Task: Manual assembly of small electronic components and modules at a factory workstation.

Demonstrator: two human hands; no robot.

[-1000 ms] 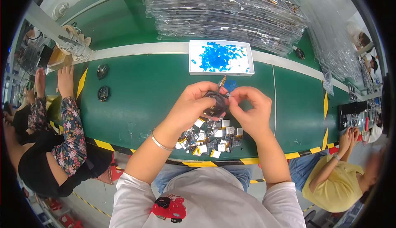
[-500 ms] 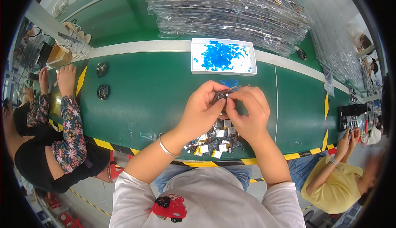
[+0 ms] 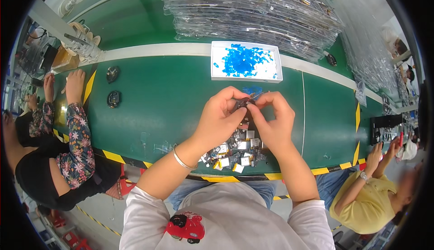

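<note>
Both of my hands meet over the bench around a small dark plastic housing [image 3: 244,103]. My left hand [image 3: 218,116] is closed, its thumb and fingers gripping the housing from the left. Closed in a pinch, my right hand [image 3: 274,121] presses thumb and fingertip against the housing's right side. A thin, light-coloured piece [image 3: 257,96] shows by the right fingertips; its kind cannot be made out. Below my hands lies a pile of small silver battery cells [image 3: 245,161] with yellow ends, mixed with dark small parts. Part of the pile is hidden by my hands.
A white tray [image 3: 214,71] of blue film pieces stands beyond my hands, with more blue film [image 3: 252,91] on the green bench [image 3: 158,91]. Two black housings [image 3: 114,99] lie at left. Stacked clear plastic trays [image 3: 253,19] rise behind. Co-workers sit on both sides.
My right fingers have curled in closer to the housing, and the thin piece beside them sticks out less. The co-worker's hands at right have shifted.
</note>
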